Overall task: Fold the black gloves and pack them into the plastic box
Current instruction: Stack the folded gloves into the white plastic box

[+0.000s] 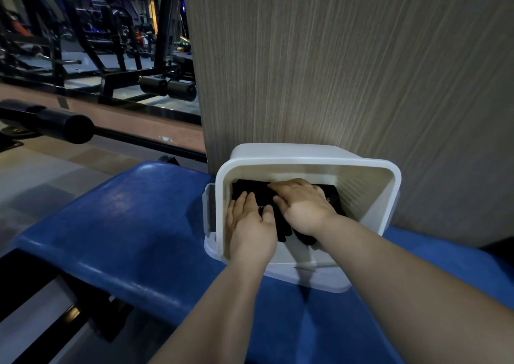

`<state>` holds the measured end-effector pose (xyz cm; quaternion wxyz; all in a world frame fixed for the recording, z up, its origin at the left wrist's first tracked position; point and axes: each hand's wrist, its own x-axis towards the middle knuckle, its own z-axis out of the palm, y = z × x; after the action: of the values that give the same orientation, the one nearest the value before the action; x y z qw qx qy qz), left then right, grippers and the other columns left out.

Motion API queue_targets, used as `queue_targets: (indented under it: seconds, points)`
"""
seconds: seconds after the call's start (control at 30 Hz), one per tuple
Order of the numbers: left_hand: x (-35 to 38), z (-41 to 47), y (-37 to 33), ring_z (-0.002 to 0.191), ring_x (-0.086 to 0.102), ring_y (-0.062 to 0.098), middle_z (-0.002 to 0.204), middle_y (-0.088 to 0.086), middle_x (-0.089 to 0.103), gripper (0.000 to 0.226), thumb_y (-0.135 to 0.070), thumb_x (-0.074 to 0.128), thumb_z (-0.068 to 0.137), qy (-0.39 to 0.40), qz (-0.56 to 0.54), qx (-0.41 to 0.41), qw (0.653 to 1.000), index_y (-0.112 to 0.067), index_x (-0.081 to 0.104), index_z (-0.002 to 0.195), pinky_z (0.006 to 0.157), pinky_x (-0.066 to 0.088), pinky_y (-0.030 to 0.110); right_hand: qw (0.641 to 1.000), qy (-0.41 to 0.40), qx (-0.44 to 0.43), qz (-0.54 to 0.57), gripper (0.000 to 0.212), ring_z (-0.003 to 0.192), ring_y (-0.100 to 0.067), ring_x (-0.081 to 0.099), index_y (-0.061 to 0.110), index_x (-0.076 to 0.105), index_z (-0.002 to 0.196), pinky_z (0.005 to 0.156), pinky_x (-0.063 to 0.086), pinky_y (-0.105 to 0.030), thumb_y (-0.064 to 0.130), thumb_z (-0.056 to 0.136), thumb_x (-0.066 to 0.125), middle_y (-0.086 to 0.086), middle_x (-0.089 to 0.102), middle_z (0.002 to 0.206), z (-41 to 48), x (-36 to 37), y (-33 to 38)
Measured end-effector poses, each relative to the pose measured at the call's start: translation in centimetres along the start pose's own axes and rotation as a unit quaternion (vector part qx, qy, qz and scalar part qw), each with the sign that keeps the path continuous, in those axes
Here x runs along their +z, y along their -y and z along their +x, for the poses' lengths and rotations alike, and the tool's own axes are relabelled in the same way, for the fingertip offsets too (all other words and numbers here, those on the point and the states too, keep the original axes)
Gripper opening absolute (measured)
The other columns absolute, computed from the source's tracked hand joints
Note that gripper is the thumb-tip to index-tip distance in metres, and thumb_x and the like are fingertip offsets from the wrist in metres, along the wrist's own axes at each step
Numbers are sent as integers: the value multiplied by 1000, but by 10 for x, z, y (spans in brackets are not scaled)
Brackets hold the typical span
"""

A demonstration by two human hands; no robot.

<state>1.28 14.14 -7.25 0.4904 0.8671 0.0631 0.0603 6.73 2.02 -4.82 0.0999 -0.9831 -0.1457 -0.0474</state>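
I read the left hand (251, 226) flat, fingers straight, pressing the black gloves (250, 189); the right hand (304, 205) lies flat beside it, gripping nothing. The gloves sit inside the plastic box (306, 166) at the bench's (125, 224) far edge.

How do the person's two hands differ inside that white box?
The left hand lies beside the left wall of the plastic box, fingers pointing straight ahead. The right hand reaches deeper, fingers angled leftward. Both press flat on the black gloves.
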Motion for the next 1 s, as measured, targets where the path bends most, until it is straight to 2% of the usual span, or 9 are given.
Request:
queue_targets:
  seconds: [0.23, 0.53, 0.73, 0.8, 0.9, 1.0]
  points:
    - [2, -4, -4, 147, 6, 14, 160, -6, 13, 53, -32, 36, 101, -24, -11, 10, 1000, -22, 23, 152, 120, 7, 32, 990, -135, 1, 30, 37, 129, -21, 36, 29, 50, 134, 102, 29, -35, 35, 98, 42, 4, 53, 134, -14, -14, 0]
    - [7, -35, -13, 147, -1, 25, 162, -5, 5, 54, -31, 41, 99, -81, 55, 64, 993, -31, 23, 150, 119, 5, 40, 981, -173, 21, 83, 33, 128, -19, 34, 24, 57, 128, 105, 29, -35, 32, 98, 46, 1, 55, 128, -70, -15, -20]
    - [19, -66, -18, 143, 6, 19, 157, -2, 19, 45, -26, 49, 96, -111, 66, 123, 984, -24, 41, 141, 116, 10, 37, 975, -195, 26, 102, 31, 120, -13, 40, 23, 63, 118, 103, 33, -32, 35, 93, 49, 8, 59, 115, -119, -9, -49]
    - [31, -80, -20, 136, 15, 17, 146, -1, 31, 37, -25, 51, 95, -101, 70, 144, 982, -21, 48, 131, 108, 16, 30, 978, -181, 38, 101, 27, 120, -11, 38, 25, 62, 118, 103, 32, -28, 32, 94, 52, 10, 58, 114, -138, -6, -62]
    - [55, -99, -27, 122, 23, 14, 128, -3, 40, 26, -27, 50, 95, -53, 87, 167, 981, -21, 50, 121, 94, 15, 19, 978, -166, 67, 110, 24, 116, -13, 43, 24, 64, 115, 96, 31, -19, 30, 94, 54, 9, 59, 114, -170, -4, -82]
    - [83, -115, -33, 119, 26, 16, 125, -2, 43, 26, -27, 49, 96, 11, 93, 165, 982, -19, 50, 120, 98, 19, 23, 977, -150, 110, 106, 26, 116, -16, 47, 20, 64, 116, 96, 34, -22, 29, 93, 56, 5, 62, 115, -200, -2, -108]
